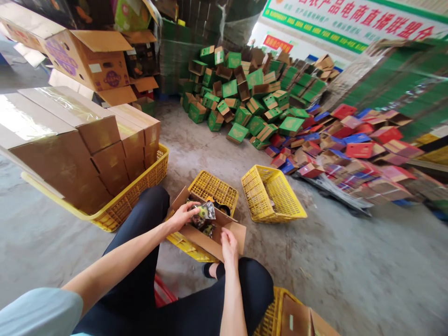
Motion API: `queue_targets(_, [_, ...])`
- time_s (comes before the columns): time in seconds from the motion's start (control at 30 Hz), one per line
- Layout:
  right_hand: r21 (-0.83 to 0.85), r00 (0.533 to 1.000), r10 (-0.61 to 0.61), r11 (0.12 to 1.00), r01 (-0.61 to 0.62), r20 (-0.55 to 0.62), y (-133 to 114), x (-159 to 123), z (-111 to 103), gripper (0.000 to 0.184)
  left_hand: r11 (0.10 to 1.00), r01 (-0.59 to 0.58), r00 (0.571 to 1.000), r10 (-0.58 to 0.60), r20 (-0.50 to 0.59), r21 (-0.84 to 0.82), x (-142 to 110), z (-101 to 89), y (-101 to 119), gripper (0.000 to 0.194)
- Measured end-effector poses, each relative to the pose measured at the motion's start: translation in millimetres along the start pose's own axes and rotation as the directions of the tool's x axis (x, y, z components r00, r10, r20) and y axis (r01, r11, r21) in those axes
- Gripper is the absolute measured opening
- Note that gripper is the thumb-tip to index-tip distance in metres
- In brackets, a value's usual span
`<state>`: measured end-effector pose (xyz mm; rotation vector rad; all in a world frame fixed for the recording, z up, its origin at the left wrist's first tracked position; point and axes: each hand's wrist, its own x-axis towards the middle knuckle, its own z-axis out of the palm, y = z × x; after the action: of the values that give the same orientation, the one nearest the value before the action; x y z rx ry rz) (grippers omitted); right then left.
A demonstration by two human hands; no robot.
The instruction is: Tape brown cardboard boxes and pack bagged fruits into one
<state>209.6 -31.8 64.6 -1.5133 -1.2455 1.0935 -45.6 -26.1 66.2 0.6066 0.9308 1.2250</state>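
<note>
My left hand (185, 215) is closed on a clear plastic packet (203, 212) with something round and green inside. It holds the packet over the far-left part of an open cardboard box (201, 239). More dark, shiny packets (209, 229) lie in that box, partly hidden by the hand. My right hand (229, 243) has its fingers curled at the box's near right side, around the wall's edge. The box rests between my knees on an upturned yellow crate (192, 247). A black and yellow tape dispenser (221, 208) sits just behind it.
Taped cartons fill a yellow crate (133, 198) at left. Another yellow crate (275, 193) stands ahead right. Green boxes (241, 112) and red and blue boxes (360, 149) lie piled beyond. A crate with cardboard (294, 317) is beside my right knee.
</note>
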Motion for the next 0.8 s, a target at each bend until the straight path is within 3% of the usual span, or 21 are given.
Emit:
queue_targets(0.13, [-0.241, 0.989, 0.093, 0.968, -0.063, 0.117, -2.0, 18.1, 15.0, 0.01, 0.996, 0.017, 0.999, -0.014, 0.031, -0.092, -0.3, 4.2, -2.4, 0.071])
queue_targets(0.27, [-0.415, 0.958, 0.2, 0.905, -0.099, 0.206, -3.1, 30.7, 32.4, 0.018, 0.991, 0.028, 0.998, -0.021, 0.057, -0.129, -0.4, 7.2, -3.3, 0.075])
queue_targets(0.33, [-0.473, 0.953, 0.213, 0.876, -0.088, 0.217, -4.4, 31.0, 39.0, 0.025, 0.992, 0.044, 0.996, -0.035, 0.078, -0.116, 0.4, 7.9, -3.9, 0.075])
queue_targets(0.4, [-0.523, 0.959, 0.193, 0.85, -0.059, 0.206, -8.0, 28.9, 40.9, 0.022, 0.993, 0.058, 0.993, -0.046, 0.105, -0.104, 1.7, 8.3, -5.0, 0.075])
queue_targets(0.53, [-0.59, 0.989, 0.079, 0.807, 0.012, 0.129, -27.4, 23.5, 26.7, 0.04, 0.992, 0.088, 0.988, -0.076, 0.131, -0.086, 3.9, 7.7, -8.7, 0.078])
queue_targets(0.7, [-0.635, 0.99, -0.142, 0.764, 0.115, 0.008, -63.8, 7.1, -13.3, 0.044, 0.982, 0.185, 0.966, -0.187, 0.176, 0.03, -1.0, 9.1, -15.8, 0.078])
queue_targets(0.8, [-0.547, 0.968, -0.235, 0.824, 0.15, -0.089, -72.8, -7.9, -29.4, 0.051, 0.977, 0.211, 0.949, -0.211, 0.235, 0.026, -7.5, 13.3, -18.7, 0.071])
